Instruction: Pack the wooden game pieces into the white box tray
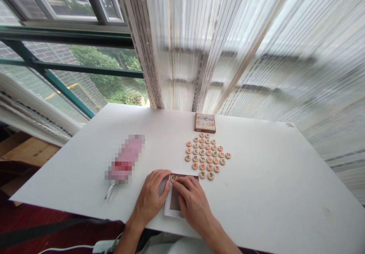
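Observation:
An open shallow white box (173, 213) with a brown inside lies near the table's front edge. Around its upper left corner is my left hand (152, 194), fingers curled over the far side and thumb along the left edge. My right hand (195, 200) reaches over the box, its fingertips closed on a round xiangqi piece (173, 177) with a black character, in the box's upper left corner. The right hand covers part of the box's inside and right side. Beyond the box lie several more wooden pieces (209, 152), marked in red or black, in loose rows.
Behind the pieces sits a printed box lid (205, 122). A pixelated pink item (127, 159) rests on the white table (265, 178) at the left. A striped curtain (194, 48) and a window border the far side; cardboard boxes (31, 149) stand beyond the left edge.

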The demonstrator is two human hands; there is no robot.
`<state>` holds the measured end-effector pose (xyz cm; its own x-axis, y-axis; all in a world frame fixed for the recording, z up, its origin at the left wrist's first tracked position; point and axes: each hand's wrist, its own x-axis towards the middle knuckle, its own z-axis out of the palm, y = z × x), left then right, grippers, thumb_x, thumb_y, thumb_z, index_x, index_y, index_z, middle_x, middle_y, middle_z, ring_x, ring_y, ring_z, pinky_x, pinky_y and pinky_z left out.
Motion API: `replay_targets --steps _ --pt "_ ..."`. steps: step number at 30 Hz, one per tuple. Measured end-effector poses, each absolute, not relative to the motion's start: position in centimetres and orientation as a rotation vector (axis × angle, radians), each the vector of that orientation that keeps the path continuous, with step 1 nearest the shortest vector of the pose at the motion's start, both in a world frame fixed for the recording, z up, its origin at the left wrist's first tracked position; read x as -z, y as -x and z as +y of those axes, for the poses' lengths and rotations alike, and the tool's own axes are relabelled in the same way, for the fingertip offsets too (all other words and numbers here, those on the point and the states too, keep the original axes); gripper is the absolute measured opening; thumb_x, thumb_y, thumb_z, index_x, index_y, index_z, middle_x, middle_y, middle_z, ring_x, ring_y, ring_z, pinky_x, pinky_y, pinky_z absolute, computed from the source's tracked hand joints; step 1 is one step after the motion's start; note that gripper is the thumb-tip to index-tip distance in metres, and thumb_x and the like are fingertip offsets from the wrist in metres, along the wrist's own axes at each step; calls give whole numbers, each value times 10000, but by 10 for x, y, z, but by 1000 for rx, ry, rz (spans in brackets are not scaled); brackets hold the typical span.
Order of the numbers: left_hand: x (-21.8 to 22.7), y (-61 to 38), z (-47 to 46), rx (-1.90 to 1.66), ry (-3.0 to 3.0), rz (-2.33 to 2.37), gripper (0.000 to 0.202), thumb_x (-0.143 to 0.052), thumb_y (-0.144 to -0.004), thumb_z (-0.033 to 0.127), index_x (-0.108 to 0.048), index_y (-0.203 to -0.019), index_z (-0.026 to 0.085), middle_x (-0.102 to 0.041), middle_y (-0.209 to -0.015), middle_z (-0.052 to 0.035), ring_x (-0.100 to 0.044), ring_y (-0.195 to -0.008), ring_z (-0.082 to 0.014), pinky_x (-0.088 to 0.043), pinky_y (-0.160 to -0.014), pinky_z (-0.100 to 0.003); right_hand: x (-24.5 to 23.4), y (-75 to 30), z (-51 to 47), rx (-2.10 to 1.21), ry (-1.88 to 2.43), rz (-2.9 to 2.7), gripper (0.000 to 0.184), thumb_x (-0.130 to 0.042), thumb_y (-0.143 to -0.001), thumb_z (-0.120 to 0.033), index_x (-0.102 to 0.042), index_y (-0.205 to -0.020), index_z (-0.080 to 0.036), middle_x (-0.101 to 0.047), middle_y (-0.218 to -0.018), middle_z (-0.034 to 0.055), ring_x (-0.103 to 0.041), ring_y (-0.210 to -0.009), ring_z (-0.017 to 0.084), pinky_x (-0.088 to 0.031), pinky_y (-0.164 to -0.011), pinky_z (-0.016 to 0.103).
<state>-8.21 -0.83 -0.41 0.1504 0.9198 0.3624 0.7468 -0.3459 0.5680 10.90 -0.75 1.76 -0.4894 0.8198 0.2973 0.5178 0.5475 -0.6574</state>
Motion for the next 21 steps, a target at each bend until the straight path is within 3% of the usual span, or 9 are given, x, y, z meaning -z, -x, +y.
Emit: replay_targets --steps 12,16,21 --pt "-1 82 -10 -977 -2184 1616 260 -510 -953 218 -573 -1204 247 -655 -1193 -61 -584 -1159 -236 -467 -1014 -413 -11 -147 -17 -509 1041 -1911 401 -481 -910 -10 -613 -1217 -233 -650 -1077 89 -570 -1046 241 -503 -946 454" --pt "-5 79 -8 -959 -2173 1662 342 -566 -915 242 -542 -1257 245 -638 -1236 -75 -578 -1171 -257 -462 -1008 -423 -2 -177 -25 -499 1111 -1866 376 -476 -930 -30 -621 -1209 -235 -640 -1010 89 -603 -970 225 -545 -831 386" --pt "-9 73 0 -851 -2186 1649 382 -612 -871 227 -531 -1243 256 -643 -1215 -68 -598 -1093 -263 -470 -924 -424 7 -192 -32 -526 1204 -1849 350 -461 -949 -68 -623 -1208 -237 -635 -1046 95 -637 -975 213 -563 -830 350"
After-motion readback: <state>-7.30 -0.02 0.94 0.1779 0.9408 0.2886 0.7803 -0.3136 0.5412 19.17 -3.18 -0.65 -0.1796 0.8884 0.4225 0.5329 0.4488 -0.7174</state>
